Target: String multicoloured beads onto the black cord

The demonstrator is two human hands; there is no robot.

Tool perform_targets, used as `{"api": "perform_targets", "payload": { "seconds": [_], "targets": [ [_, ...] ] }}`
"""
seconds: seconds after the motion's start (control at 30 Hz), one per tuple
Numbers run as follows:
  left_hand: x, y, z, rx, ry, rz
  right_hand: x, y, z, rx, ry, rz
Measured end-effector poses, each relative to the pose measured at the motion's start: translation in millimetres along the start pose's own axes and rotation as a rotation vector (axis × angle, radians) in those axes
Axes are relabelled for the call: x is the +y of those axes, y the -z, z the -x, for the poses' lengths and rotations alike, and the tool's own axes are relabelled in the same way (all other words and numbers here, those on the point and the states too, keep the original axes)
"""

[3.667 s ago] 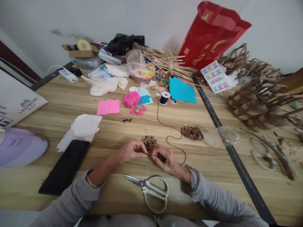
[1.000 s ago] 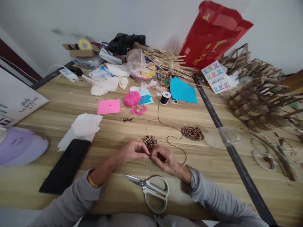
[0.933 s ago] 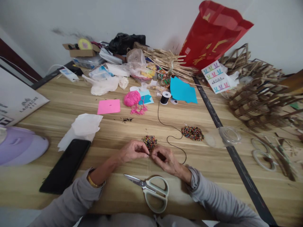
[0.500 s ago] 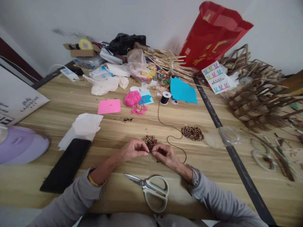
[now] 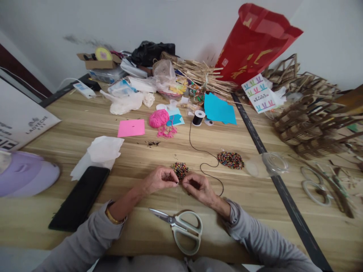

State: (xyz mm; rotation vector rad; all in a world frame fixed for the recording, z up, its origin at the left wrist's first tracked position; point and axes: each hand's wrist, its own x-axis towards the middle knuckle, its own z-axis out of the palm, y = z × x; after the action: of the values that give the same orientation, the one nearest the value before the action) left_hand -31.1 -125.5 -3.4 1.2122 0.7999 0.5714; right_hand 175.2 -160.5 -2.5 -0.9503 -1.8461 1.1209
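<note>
My left hand (image 5: 161, 179) is pinched at its fingertips on something too small to make out. Close beside it, my right hand (image 5: 200, 187) pinches what looks like the end of a thin dark cord. Just beyond the fingertips lies a small pile of multicoloured beads (image 5: 179, 168). A black cord (image 5: 202, 164) winds from a spool (image 5: 197, 118) down to the right hand's side. Farther right is a heap of beads (image 5: 230, 160). White-handled scissors (image 5: 181, 227) lie in front of my hands, near the table edge.
A black phone (image 5: 79, 198) and white paper (image 5: 99, 152) lie left. Pink yarn (image 5: 159, 118), a pink card (image 5: 131, 128) and blue sheets (image 5: 219, 108) sit farther back. Woven baskets (image 5: 300, 128) and a red bag (image 5: 255, 45) stand right and back.
</note>
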Motion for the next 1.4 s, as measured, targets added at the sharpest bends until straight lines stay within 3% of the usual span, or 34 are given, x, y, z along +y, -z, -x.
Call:
{"api": "perform_targets", "payload": {
  "seconds": [0.13, 0.23, 1.4],
  "targets": [
    [1.0, -1.1, 0.5, 0.003, 0.016, 0.002, -4.0, -1.0, 1.6, 0.014, 0.165, 0.109],
    [2.1, -2.1, 1.0, 0.003, 0.014, -0.016, -5.5, -1.6, 2.1, 0.021, 0.203, 0.147],
    [1.4, -6.1, 1.8, -0.028, 0.014, -0.051, -4.0, -1.5, 3.8, -0.031, 0.213, 0.175]
  ]
}}
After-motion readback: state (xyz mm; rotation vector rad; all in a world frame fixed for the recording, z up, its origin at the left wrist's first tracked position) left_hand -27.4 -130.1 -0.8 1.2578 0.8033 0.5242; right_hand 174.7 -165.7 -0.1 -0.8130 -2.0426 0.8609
